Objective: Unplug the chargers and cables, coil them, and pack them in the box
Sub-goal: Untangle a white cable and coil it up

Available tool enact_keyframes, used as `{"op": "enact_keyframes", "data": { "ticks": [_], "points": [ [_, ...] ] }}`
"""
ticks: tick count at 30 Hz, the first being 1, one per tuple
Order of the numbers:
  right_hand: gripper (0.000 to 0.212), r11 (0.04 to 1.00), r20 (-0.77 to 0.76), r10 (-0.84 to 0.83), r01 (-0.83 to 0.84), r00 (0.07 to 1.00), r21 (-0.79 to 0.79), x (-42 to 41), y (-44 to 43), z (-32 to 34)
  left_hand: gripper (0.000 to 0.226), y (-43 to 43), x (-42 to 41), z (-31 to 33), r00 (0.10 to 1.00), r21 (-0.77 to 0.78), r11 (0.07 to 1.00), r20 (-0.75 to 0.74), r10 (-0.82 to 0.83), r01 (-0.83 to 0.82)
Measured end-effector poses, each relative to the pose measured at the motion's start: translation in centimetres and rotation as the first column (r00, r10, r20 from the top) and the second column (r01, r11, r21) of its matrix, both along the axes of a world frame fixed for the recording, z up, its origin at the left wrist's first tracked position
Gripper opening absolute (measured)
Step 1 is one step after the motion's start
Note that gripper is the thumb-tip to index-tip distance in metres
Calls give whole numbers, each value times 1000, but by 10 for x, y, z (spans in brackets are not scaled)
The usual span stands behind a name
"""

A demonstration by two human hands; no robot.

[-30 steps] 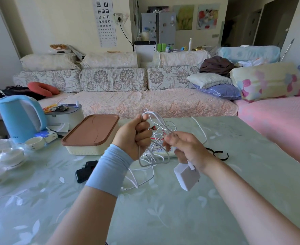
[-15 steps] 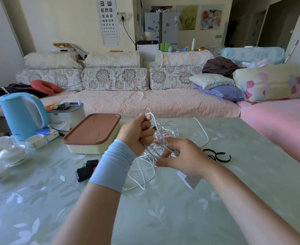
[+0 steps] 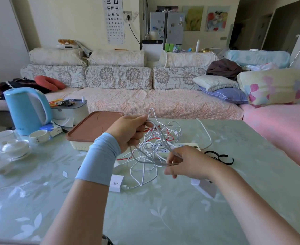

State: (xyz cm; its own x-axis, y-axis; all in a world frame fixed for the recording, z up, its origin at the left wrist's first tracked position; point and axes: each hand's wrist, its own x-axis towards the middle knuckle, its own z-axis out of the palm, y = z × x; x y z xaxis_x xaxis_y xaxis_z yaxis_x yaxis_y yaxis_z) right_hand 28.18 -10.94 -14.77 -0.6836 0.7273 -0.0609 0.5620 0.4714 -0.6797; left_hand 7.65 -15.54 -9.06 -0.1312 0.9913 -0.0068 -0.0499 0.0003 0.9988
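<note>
Now the left hand (image 3: pixel 131 133) is still gripping the gathered turns of the grey cable (image 3: pixel 146 162), fingers curled tight around them. The right hand (image 3: pixel 186 163) is pinching the same cable between thumb and fingertips, its other fingers loosely bent. A second ago the two hands were working close together; the right one is now sitting lower and further from the left, drawing out a wider loop between them.

Below the right wrist, the white charger (image 3: pixel 205 187), which was dangling in the air a second ago, is now lying on the tabletop (image 3: pixel 163 218). So the slack is being fed out and the coil is probably only partly wound.

Just beyond and under both hands, a tangle of white cables (image 3: pixel 142 174) is lying over the power strip (image 3: pixel 193 145), with a second charger (image 3: pixel 117 183) resting near the left forearm. Some of these leads are seemingly still waiting to be pulled free.

Past the left hand, the box (image 3: pixel 92 129) is sitting with its brown lid still on, so nothing is being packed yet. Beyond the right hand, black straps (image 3: pixel 219 157) are lying on the tabletop.
</note>
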Motion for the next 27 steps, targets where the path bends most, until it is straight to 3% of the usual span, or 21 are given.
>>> {"op": "enact_keyframes", "data": {
  "ticks": [2, 5, 7, 9, 12, 15, 17, 20, 23, 27],
  "points": [
    [18, 999, 66, -44, 43, 997, 28, 2, 7, 2, 34, 0, -7, -1, 1000, -10, 1000, -8, -20, 20],
    [15, 1000, 95, -2, 4, 995, -22, 2, 7, 7, 32, 2, -9, -7, 992, -22, 999, 116, -41, 43],
    [18, 985, -76, 0, -13, 997, -172, 4, 6, 7, 29, 3, -7, -9, 945, 17, 996, 315, -91, 91],
    [23, 931, -292, -102, -12, 951, -364, 8, 8, 4, 32, 6, -10, -15, 862, 138, 977, 462, -210, 164],
    [24, 866, -426, -226, -20, 876, -500, 12, 11, 3, 60, 6, -4, -23, 889, 174, 943, 321, -326, 283],
    [23, 844, -456, -244, -44, 856, -534, 9, 8, 4, 45, 4, 22, -28, 936, 84, 937, 67, -344, 339],
    [22, 858, -448, -222, -45, 866, -511, 8, 7, 6, 44, 6, 32, -24, 956, 117, 962, 136, -260, 245],
    [26, 936, -318, -86, -33, 944, -350, 7, 1, 12, 43, 11, 27, -18, 904, 85, 993, 415, -107, 79],
    [21, 986, -126, 7, -28, 992, -164, -2, -3, 12, 44, 13, 20, -15, 890, -4, 1000, 457, -19, 23],
    [26, 992, -28, 43, -46, 999, -115, -4, -1, 5, 44, 10, -6, 0, 826, 69, 994, 563, 30, -83]
  ]
}}
